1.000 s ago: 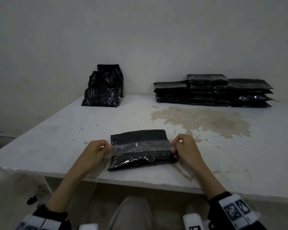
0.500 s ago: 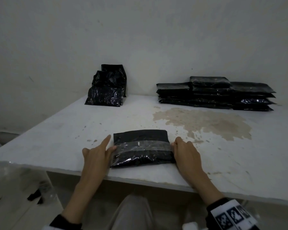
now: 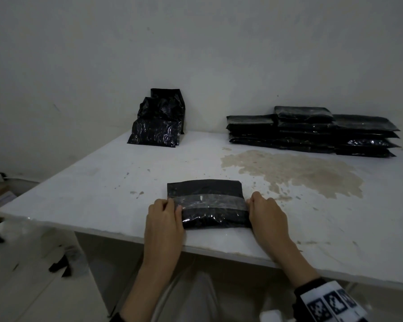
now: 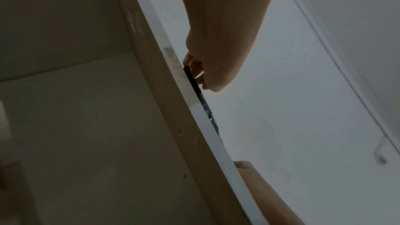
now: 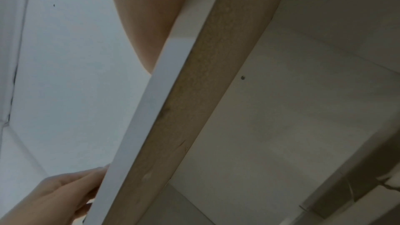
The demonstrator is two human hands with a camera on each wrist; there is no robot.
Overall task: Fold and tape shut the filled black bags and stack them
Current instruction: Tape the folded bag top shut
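at the near edge of the white tabletop (image 3: 84,194) a folded black bag (image 3: 207,203) lay flat, a strip of clear tape (image 3: 209,202) running across it from side to side. the left hand (image 3: 164,220) gripped the bag's left end, thumb on top over the tape's end and fingers curled round the edge; the left wrist view showed those fingers (image 4: 192,64) against the thin dark edge of the bag at the tabletop's rim. the right hand (image 3: 266,216) held the right end, its fingers bent over the tape's other end and the bag's edge, though whether they tucked under it could not be told. beyond the bag a brownish stain (image 3: 293,171) spread over the tabletop's right half. at the far left, against the wall, stood a few unsealed black bags (image 3: 159,122), upright and leaning. at the far right lay the stack of sealed bags (image 3: 312,131), flat in several layers beside the wall.
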